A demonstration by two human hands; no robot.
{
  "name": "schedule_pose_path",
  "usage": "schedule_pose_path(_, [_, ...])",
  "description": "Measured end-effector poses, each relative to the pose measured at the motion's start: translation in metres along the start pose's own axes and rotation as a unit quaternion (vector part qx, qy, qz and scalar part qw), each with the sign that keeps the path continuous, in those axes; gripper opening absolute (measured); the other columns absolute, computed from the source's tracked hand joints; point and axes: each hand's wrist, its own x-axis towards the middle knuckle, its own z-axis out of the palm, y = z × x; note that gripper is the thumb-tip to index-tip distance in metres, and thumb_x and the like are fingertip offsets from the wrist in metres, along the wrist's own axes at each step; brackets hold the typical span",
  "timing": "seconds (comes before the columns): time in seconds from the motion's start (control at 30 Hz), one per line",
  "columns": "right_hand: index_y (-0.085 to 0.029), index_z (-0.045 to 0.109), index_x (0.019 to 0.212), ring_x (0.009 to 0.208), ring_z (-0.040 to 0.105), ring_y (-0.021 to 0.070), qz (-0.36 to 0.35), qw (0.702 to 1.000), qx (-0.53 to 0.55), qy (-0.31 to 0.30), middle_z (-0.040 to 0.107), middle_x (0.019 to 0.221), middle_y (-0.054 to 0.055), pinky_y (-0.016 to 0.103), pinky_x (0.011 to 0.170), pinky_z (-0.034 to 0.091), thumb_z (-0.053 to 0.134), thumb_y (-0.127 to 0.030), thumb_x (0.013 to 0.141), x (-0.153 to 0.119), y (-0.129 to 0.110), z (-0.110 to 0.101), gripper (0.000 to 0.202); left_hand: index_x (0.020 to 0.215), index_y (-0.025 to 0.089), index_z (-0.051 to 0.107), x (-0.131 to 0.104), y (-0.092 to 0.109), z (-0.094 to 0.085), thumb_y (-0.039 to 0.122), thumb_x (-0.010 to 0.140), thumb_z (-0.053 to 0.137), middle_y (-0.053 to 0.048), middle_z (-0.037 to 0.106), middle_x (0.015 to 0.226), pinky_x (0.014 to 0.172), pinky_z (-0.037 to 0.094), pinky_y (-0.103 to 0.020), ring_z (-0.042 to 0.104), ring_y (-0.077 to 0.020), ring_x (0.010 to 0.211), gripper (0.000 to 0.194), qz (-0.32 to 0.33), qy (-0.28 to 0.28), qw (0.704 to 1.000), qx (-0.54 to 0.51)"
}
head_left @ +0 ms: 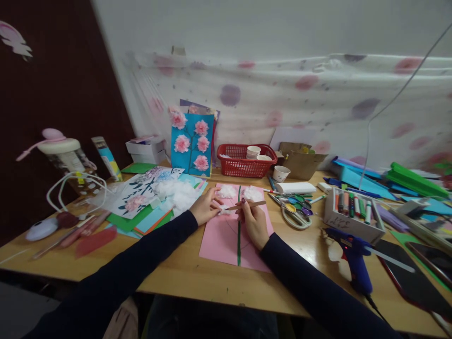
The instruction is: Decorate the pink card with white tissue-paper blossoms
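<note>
A pink sheet of paper [219, 245] lies before me, with a green painted strip [239, 245] down its middle and thin drawn curves. Two fluffy white cotton wool tufts [226, 191] sit near its top, one each side of the strip. My left hand [205, 208] is at the sheet's left edge, its fingertips pinched at a small piece of cotton wool [223, 210]. In my right hand [254, 221] is a thin brown tapered stick [259, 203], held like a pen. Its narrow end points left and meets the small cotton piece.
Loose cotton wool [181, 193] lies on coloured papers at the left. A blue flower picture [192, 146] and a red basket [247, 168] stand behind. Scissors [298, 220], a marker box [353, 223] and a blue glue gun [353, 263] with a cord lie at the right.
</note>
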Motion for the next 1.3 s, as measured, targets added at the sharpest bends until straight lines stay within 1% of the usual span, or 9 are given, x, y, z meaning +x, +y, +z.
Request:
schedule_pose_path(0.13, [-0.015,0.058,0.078,0.046,0.051,0.0112,-0.016,0.999,-0.029,-0.024,0.057,0.061,0.002,0.022,0.043,0.040,0.041,-0.049,0.088,-0.0024,-0.0011,-0.0004,0.039,0.129,0.016,0.029,0.0028,0.0007,-0.0030,-0.003,0.067,0.049,-0.004,0.063,0.089,0.070,0.053,-0.028,0.066,-0.0140,0.075,0.067,0.061,-0.042,0.995,0.060])
schedule_pose_path(0.3, [-0.015,0.060,0.079,0.047,0.052,0.0124,-0.041,0.997,-0.057,-0.026,0.059,0.061,0.002,0.023,0.046,0.041,0.040,-0.046,0.089,-0.0038,0.0002,-0.0004,0.038,0.140,0.021,0.013,0.0032,0.0028,-0.0060,-0.002,0.072,0.044,-0.010,0.061,0.109,0.075,0.050,-0.030,0.065,-0.0147,0.080,0.079,0.133,-0.093,0.971,0.178])
schedule_pose_path(0.4, [-0.015,0.060,0.080,0.048,0.053,0.0127,-0.058,0.995,-0.077,-0.037,0.060,0.063,0.003,0.023,0.047,0.041,0.039,-0.045,0.090,-0.0041,0.0022,-0.0007,0.037,0.142,0.025,0.000,0.0017,0.0043,-0.0060,-0.001,0.073,0.043,-0.011,0.057,0.121,0.077,0.050,-0.031,0.065,-0.0140,0.081,0.086,0.154,-0.114,0.962,0.193])
schedule_pose_path(0.47, [-0.016,0.061,0.080,0.050,0.054,0.0130,-0.069,0.992,-0.093,-0.042,0.061,0.064,0.003,0.023,0.048,0.042,0.038,-0.043,0.090,-0.0039,0.0036,-0.0009,0.037,0.142,0.027,-0.004,0.0004,0.0053,-0.0056,0.000,0.074,0.043,-0.013,0.051,0.128,0.078,0.050,-0.032,0.064,-0.0144,0.083,0.088,0.170,-0.113,0.960,0.194])
schedule_pose_path(0.67, [-0.017,0.059,0.078,0.051,0.056,0.0137,-0.085,0.988,-0.124,-0.045,0.063,0.066,0.003,0.023,0.051,0.043,0.038,-0.040,0.091,-0.0028,0.0046,-0.0006,0.034,0.143,0.026,-0.003,-0.0012,0.0081,-0.0052,0.003,0.076,0.045,-0.017,0.037,0.139,0.080,0.050,-0.035,0.058,-0.0191,0.097,0.085,0.227,-0.092,0.951,0.187])
schedule_pose_path(0.93, [-0.017,0.058,0.078,0.049,0.057,0.0134,-0.074,0.986,-0.134,-0.059,0.064,0.067,0.004,0.023,0.049,0.044,0.038,-0.039,0.091,-0.0022,0.0058,0.0012,0.033,0.143,0.027,-0.002,0.0008,0.0023,-0.0014,-0.003,0.072,0.044,-0.016,0.037,0.136,0.082,0.050,-0.037,0.055,-0.0215,0.102,0.089,0.258,-0.103,0.932,0.232])
schedule_pose_path(1.07, [-0.016,0.058,0.080,0.048,0.057,0.0135,-0.071,0.986,-0.140,-0.058,0.064,0.066,0.004,0.023,0.048,0.045,0.038,-0.038,0.091,-0.0019,0.0053,0.0008,0.032,0.143,0.027,-0.002,0.0015,0.0001,-0.0002,-0.004,0.072,0.044,-0.016,0.036,0.137,0.082,0.050,-0.037,0.054,-0.0226,0.106,0.090,0.265,-0.096,0.929,0.241])
schedule_pose_path(1.2, [-0.017,0.058,0.074,0.053,0.059,0.0147,-0.085,0.981,-0.166,-0.052,0.065,0.066,0.004,0.024,0.052,0.045,0.037,-0.036,0.091,-0.0021,0.0027,0.0004,0.033,0.143,0.027,-0.001,0.0016,-0.0001,0.0011,-0.004,0.073,0.043,-0.016,0.036,0.137,0.082,0.050,-0.038,0.054,-0.0225,0.106,0.088,0.264,-0.091,0.930,0.241])
schedule_pose_path(1.3, [-0.017,0.057,0.074,0.051,0.058,0.0142,-0.083,0.981,-0.167,-0.053,0.065,0.066,0.004,0.024,0.051,0.044,0.037,-0.036,0.091,-0.0022,0.0020,0.0003,0.033,0.143,0.025,0.002,0.0014,0.0024,0.0013,-0.003,0.073,0.043,-0.016,0.035,0.139,0.087,0.048,-0.039,0.049,-0.0232,0.115,0.086,0.270,-0.095,0.927,0.242])
